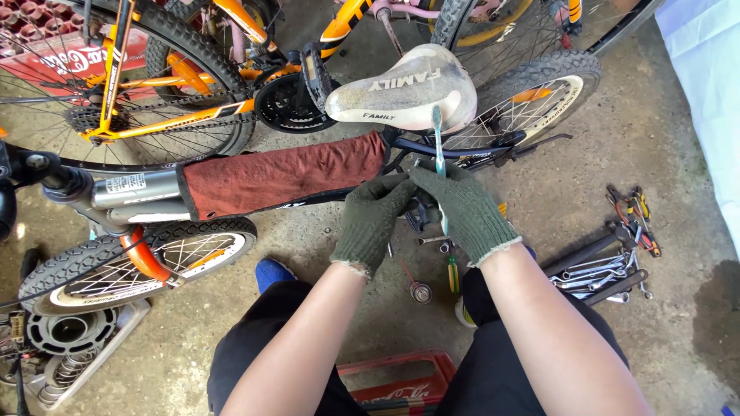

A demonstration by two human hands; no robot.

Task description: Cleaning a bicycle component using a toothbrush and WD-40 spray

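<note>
Both my hands wear dark green knit gloves. My right hand [461, 209] grips a teal toothbrush [437, 137], its bristle end pointing up in front of the white bicycle saddle [401, 91]. My left hand [374, 221] rests against the bicycle frame just under the saddle, fingers curled onto a part I cannot make out. A dark red cloth [281, 177] is wrapped over the frame's top tube to the left of my hands.
A small bicycle wheel [135, 262] lies at lower left beside a tray of sprockets [69, 339]. Wrenches and pliers [617, 262] are spread on the concrete at right. An orange bicycle [154, 85] stands behind. A red crate [401, 381] sits between my knees.
</note>
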